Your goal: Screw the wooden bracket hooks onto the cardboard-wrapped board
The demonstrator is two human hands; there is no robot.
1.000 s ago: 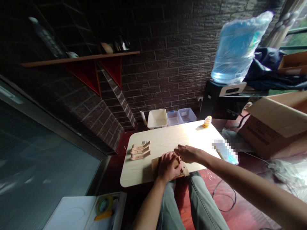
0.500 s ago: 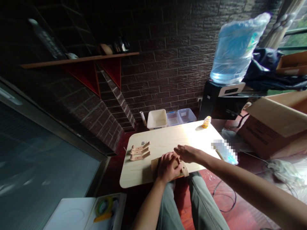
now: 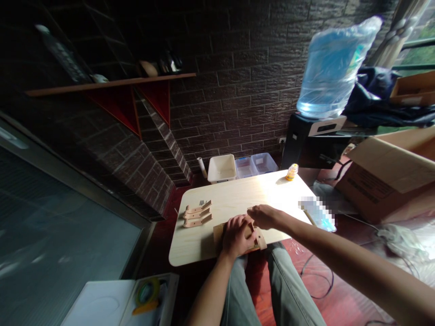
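At the table's near edge lies a brown wooden piece (image 3: 218, 235), partly covered by my left hand (image 3: 237, 235), whose fingers are bent over it. A light wooden strip with holes (image 3: 261, 239) runs along its right end. My right hand (image 3: 263, 216) is closed just above and beside the left fingertips, at the strip's far end; what it grips is too small to make out. On the left of the pale table (image 3: 231, 194) rest several bent wooden pieces (image 3: 199, 221) with holes, and small dark screws or nails (image 3: 202, 203) lie behind them.
A small orange-and-clear bottle (image 3: 292, 172) stands at the table's far right corner. Plastic bins (image 3: 222, 168) sit beyond the far edge. To the right are a water dispenser (image 3: 311, 140) and a cardboard box (image 3: 384, 181). An open case with tape (image 3: 147, 292) is at lower left.
Both hands keep nearly the same place and pose. The whole view has shifted very slightly; nothing has clearly been moved, taken or let go.
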